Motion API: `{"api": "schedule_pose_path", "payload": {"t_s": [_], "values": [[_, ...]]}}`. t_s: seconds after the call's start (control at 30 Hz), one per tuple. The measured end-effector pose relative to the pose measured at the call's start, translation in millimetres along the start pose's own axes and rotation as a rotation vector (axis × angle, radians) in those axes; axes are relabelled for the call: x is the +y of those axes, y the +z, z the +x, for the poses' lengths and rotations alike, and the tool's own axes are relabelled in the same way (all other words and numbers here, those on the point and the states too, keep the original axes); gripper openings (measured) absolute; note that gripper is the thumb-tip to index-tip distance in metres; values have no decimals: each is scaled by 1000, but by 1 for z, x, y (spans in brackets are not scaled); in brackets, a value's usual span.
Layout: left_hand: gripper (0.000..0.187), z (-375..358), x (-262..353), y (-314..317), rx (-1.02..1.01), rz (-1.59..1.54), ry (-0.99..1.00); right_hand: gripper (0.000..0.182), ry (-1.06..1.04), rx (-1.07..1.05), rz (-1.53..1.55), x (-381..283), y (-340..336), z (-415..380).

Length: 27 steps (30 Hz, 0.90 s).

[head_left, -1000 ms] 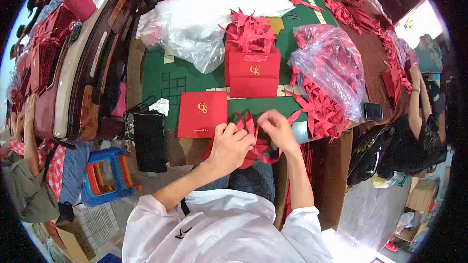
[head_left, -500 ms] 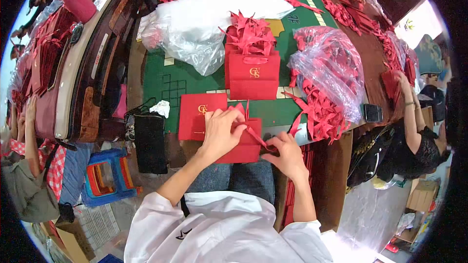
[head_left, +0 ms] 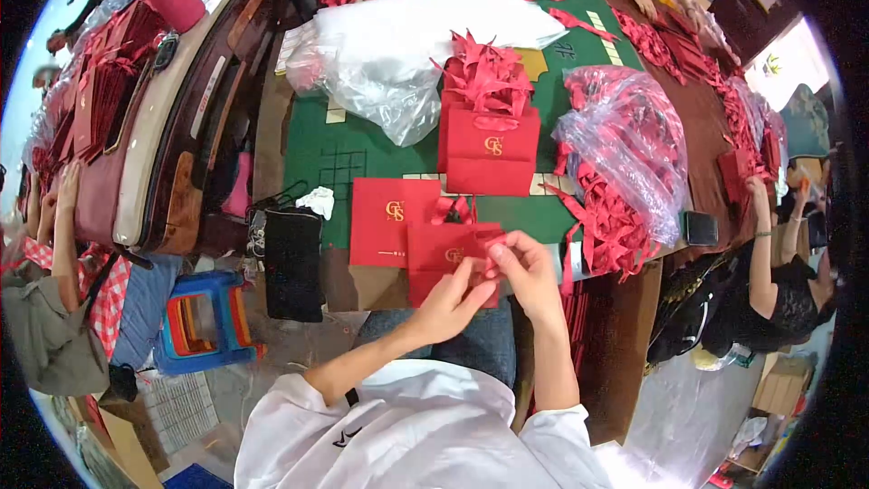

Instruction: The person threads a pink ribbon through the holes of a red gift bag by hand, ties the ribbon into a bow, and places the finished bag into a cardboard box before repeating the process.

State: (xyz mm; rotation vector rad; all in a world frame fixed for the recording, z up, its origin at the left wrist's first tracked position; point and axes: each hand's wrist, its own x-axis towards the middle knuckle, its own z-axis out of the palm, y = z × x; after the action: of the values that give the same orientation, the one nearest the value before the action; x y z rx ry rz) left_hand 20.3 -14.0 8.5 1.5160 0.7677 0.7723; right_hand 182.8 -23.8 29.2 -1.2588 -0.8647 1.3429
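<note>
A red paper bag (head_left: 433, 258) with a gold emblem lies at the table's near edge, a ribbon loop at its top. Just in front of its right side, my two hands meet. My right hand (head_left: 532, 279) is closed, thumb and fingers pinching a red ribbon (head_left: 490, 255). My left hand (head_left: 445, 310) is closed too, its fingertips at the lower part of that ribbon, partly hiding it. Behind the bag, on its left, lies another flat red bag (head_left: 376, 222). Farther back stands an upright red bag (head_left: 493, 163) filled with red ribbons (head_left: 489, 77).
A plastic bag of red ribbons (head_left: 625, 145) lies at the right of the green table mat (head_left: 398, 158). Clear plastic wrapping (head_left: 389, 63) spreads at the back left. A black pouch (head_left: 294, 263) hangs by the left edge, near a phone-like device (head_left: 700, 228) opposite. Other people work around.
My right hand has moved up and my left hand down and right, so they meet around the ribbon. The ribbon end no longer stretches from the bag toward my right hand.
</note>
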Motion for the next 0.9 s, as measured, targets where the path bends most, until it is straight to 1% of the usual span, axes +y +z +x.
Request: {"api": "schedule_pose_path", "payload": {"t_s": [0.03, 0.07, 0.13, 0.17, 0.2, 0.27, 0.3, 0.37, 0.43, 0.47, 0.53, 0.57, 0.6, 0.67, 0.7, 0.73, 0.8, 0.83, 0.9], "values": [[24, -4, 0, -6, -82, -11, -132, 13, 20, 29, -30, -6, 1, 1], [24, -7, 1, -15, -77, -10, -131, 14, 34, 80, -78, -9, 0, 3], [20, -12, 2, -31, -123, 167, -197, 14, 24, 128, -45, -5, -7, 7], [14, -14, 2, -33, -54, 220, -136, 14, 25, 126, -44, -1, -11, 8], [14, -15, -1, -37, -50, 221, -138, 13, 22, 127, -45, 5, -14, 10], [12, -15, -8, -44, 34, 325, -12, 12, 19, 124, -48, 14, -19, 12], [12, -13, -8, -48, 57, 439, 20, 11, 23, 121, -65, 18, -20, 13], [13, -11, -10, -55, 52, 449, 42, 10, 32, 122, -82, 30, -22, 10], [18, -7, -12, -61, 56, 461, 50, 15, -227, 287, -605, 37, -19, 6], [18, -4, -11, -63, 58, 461, 47, 15, -225, 284, -605, 38, -19, 3], [19, 3, -7, -68, 119, 376, 28, 24, -351, 467, -844, 11, -2, -9], [19, 6, -4, -72, 121, 435, 57, 29, -330, 477, -817, 1, 8, -13], [19, 9, -4, -74, 121, 434, 55, 29, -329, 477, -818, 0, 12, -12], [18, 13, -4, -75, 118, 165, -76, 32, -613, 193, -891, -2, 21, -7], [18, 15, -6, -76, 100, 163, -99, 34, -586, 138, -800, -1, 29, -3], [18, 16, -5, -76, 97, 163, -100, 33, -579, 105, -836, 1, 37, 1], [19, 19, 1, -76, 144, 199, -109, 27, -407, 54, -774, 8, 48, 7], [19, 21, 4, -77, 146, 201, -110, 27, -408, 52, -771, 13, 50, 11], [18, 23, 6, -80, 180, 222, -130, 21, -476, 81, -765, 22, 53, 17]]}}
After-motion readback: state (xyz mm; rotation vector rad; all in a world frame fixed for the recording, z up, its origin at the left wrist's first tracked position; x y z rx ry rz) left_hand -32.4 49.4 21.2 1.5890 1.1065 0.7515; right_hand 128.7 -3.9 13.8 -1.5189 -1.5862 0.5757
